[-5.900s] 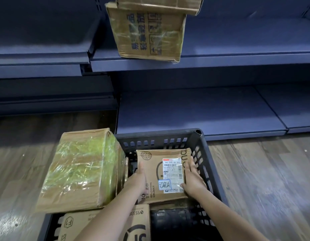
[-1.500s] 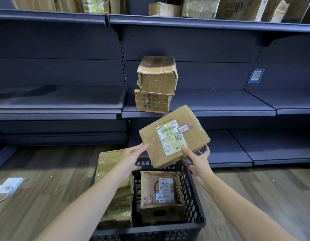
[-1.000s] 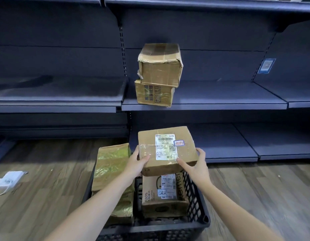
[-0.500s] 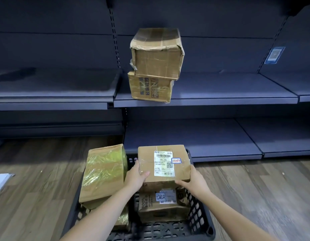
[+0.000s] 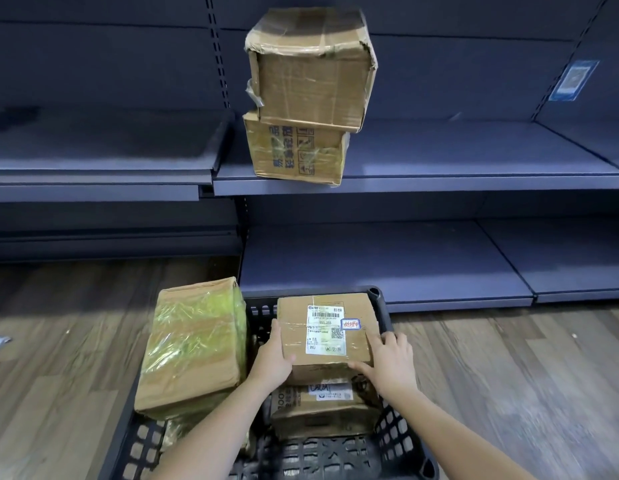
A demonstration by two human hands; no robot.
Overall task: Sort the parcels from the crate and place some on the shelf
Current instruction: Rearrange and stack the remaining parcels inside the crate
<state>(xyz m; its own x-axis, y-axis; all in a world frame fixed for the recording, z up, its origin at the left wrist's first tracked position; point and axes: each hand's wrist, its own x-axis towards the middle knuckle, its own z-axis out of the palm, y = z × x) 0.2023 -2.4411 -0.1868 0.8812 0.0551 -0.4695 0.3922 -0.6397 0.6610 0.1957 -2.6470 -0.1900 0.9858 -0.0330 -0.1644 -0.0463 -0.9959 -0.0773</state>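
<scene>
Both bare forearms reach forward from lower frame, converging. Left hand cupped, thumb on top, fingers curled under. Right hand mirrors it, fingers spread forward, thumb angled inward. Wrists nearly straight.

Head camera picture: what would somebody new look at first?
Probably the two hands, left hand and right hand, gripping a labelled parcel over the black crate. Next, two battered boxes stacked on the middle shelf, and a shiny tape-wrapped parcel at the crate's left.
</scene>
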